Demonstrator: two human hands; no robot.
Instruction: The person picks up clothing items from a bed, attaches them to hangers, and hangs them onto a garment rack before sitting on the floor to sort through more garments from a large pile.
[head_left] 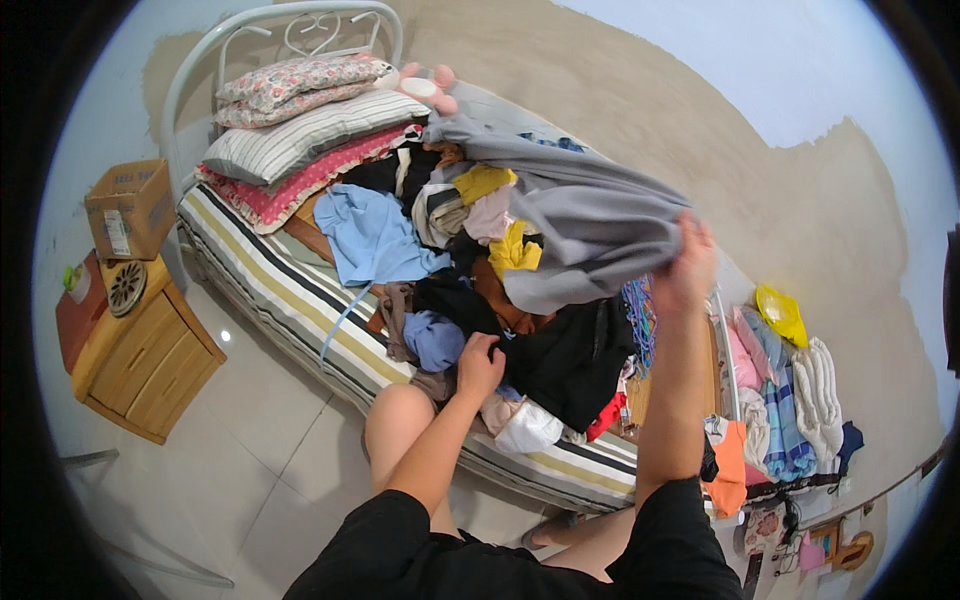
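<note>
My right hand grips one end of a large grey cloth and holds it raised; the rest trails back toward the pillows. Lower down, my left hand is closed on black clothing at the front of the pile. Beside that hand lies a bundled blue garment, with a white piece just below. A light blue shirt is spread at the left of the heap. Yellow cloth and brown cloth show next to the grey cloth's edge.
The heap lies on a bed with a striped sheet. Folded pillows and a pink plush toy are at the headboard. A wooden nightstand with a cardboard box stands left. Folded bedding is stacked beyond the bed's foot.
</note>
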